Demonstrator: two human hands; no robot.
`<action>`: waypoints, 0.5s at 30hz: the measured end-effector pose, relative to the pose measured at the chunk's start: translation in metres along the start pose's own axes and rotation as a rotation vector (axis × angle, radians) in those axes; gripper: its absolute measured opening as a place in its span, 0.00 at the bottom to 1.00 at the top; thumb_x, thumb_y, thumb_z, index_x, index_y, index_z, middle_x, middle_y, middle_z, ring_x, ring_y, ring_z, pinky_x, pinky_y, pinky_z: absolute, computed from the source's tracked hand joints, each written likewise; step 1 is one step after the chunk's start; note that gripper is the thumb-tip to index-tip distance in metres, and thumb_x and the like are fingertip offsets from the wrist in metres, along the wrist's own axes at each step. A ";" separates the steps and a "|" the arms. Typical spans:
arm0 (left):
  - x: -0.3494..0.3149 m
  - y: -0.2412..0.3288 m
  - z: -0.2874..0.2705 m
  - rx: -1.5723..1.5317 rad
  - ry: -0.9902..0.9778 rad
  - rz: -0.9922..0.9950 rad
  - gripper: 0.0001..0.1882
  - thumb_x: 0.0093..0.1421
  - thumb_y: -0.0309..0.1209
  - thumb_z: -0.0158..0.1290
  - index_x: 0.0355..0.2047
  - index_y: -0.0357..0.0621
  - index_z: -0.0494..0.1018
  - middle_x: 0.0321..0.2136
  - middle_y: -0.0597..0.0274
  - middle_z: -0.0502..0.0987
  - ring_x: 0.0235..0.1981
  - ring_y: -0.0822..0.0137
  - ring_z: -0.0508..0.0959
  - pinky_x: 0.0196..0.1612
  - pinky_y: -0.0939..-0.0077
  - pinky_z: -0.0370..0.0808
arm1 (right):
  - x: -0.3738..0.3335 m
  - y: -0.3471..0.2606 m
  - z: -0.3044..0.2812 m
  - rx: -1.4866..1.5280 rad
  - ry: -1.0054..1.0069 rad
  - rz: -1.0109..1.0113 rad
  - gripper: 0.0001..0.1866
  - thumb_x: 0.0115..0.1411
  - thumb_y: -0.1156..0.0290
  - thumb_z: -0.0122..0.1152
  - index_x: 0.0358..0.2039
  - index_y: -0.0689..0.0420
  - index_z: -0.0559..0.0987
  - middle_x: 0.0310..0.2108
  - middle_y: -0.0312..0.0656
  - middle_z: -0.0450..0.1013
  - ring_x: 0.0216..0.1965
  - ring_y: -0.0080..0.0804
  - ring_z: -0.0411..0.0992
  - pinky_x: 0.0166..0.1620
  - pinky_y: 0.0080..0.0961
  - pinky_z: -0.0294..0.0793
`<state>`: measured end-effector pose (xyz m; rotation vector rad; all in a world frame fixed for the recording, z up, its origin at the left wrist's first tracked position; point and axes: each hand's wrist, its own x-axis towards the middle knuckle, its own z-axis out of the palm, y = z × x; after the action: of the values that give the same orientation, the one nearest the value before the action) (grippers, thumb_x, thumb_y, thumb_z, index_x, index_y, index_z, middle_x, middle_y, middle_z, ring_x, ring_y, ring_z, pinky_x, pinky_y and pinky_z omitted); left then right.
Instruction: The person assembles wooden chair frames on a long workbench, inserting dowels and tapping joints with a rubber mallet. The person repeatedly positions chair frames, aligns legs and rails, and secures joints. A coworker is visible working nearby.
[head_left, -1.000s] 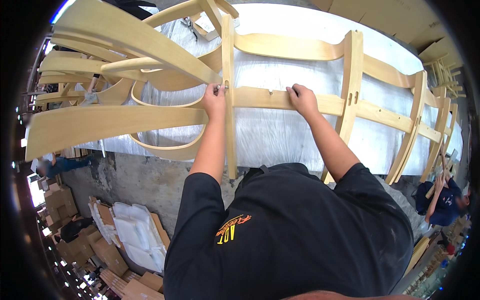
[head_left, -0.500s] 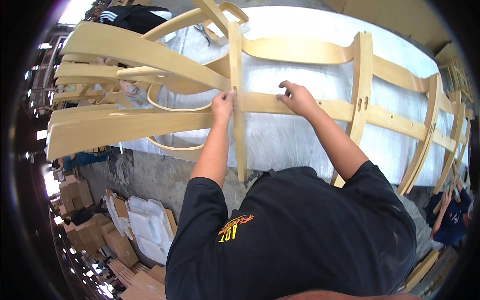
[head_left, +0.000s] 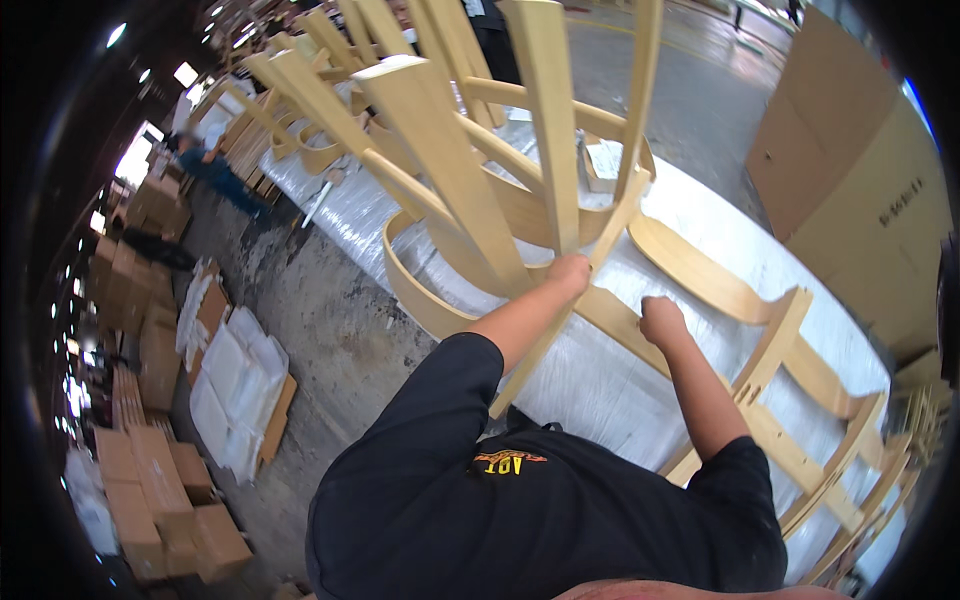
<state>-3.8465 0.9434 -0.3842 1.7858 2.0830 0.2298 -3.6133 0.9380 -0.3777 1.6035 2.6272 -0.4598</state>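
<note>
Pale wooden chair frames stand in a row on a table covered with clear plastic film [head_left: 575, 400]. My left hand [head_left: 570, 272] is closed round the slanting wooden post [head_left: 618, 222] of the nearest frame, where a straight rail [head_left: 615, 320] meets it. My right hand [head_left: 662, 320] is a closed fist beside that rail, just right of the left hand. Whether it touches the rail or holds something small is hidden. Behind the rail runs a wide curved slat [head_left: 700, 272]. Tall flat wooden legs [head_left: 440, 165] rise left of the post.
More frames [head_left: 850, 450] extend to the right. A small open box [head_left: 603, 165] sits on the table's far side. Large cardboard sheets [head_left: 850, 150] stand beyond. On the floor at left lie white wrapped panels [head_left: 235, 395] and stacked cartons [head_left: 150, 500]. A person [head_left: 215, 175] stands far left.
My view has turned, so the frames now slant away. My right hand has gone from spread fingers to a fist near the rail. My left hand stays at the post.
</note>
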 end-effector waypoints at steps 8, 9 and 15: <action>0.000 0.010 -0.004 -0.199 -0.025 -0.216 0.14 0.63 0.34 0.50 0.42 0.42 0.82 0.45 0.48 0.82 0.46 0.47 0.82 0.48 0.55 0.79 | -0.004 0.006 -0.001 0.027 -0.042 0.108 0.14 0.56 0.63 0.63 0.32 0.63 0.83 0.36 0.59 0.79 0.39 0.56 0.79 0.44 0.47 0.79; 0.001 0.008 -0.003 -0.219 -0.027 -0.234 0.14 0.63 0.34 0.51 0.42 0.42 0.82 0.45 0.48 0.82 0.46 0.48 0.82 0.47 0.55 0.79 | -0.006 0.001 -0.001 0.025 -0.057 0.116 0.15 0.57 0.62 0.63 0.32 0.63 0.83 0.35 0.59 0.79 0.38 0.56 0.79 0.44 0.47 0.79; 0.005 -0.004 0.007 -0.015 -0.034 -0.011 0.12 0.59 0.27 0.52 0.39 0.42 0.83 0.42 0.49 0.83 0.44 0.49 0.83 0.45 0.56 0.80 | -0.010 -0.011 -0.004 -0.025 -0.056 0.167 0.18 0.61 0.57 0.59 0.35 0.62 0.81 0.37 0.57 0.80 0.40 0.55 0.79 0.44 0.46 0.79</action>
<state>-3.8481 0.9471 -0.3927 1.7569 2.0615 0.2104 -3.6174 0.9254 -0.3695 1.7564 2.4235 -0.4538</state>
